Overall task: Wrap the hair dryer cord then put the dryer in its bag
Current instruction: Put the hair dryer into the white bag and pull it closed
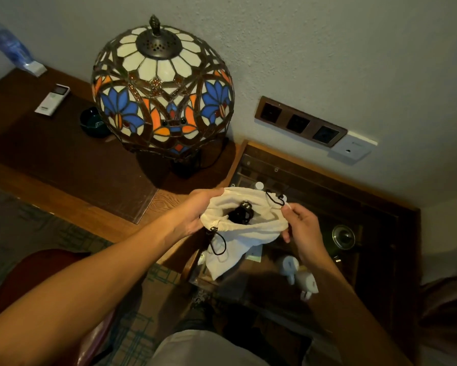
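1. Your left hand [195, 212] grips the left rim of the white bag [244, 233], fingers curled over the cloth, just in front of the lamp [162, 88].
2. Your right hand [302, 225] pinches the bag's right rim between thumb and fingers, in front of the lamp and to its right.
3. The dryer [240, 213] sits inside the bag's open mouth, only its dark top showing.
4. 2 black drawstring loops [218, 243] hang from the rim.
5. A remote [52, 99] lies left of the lamp.
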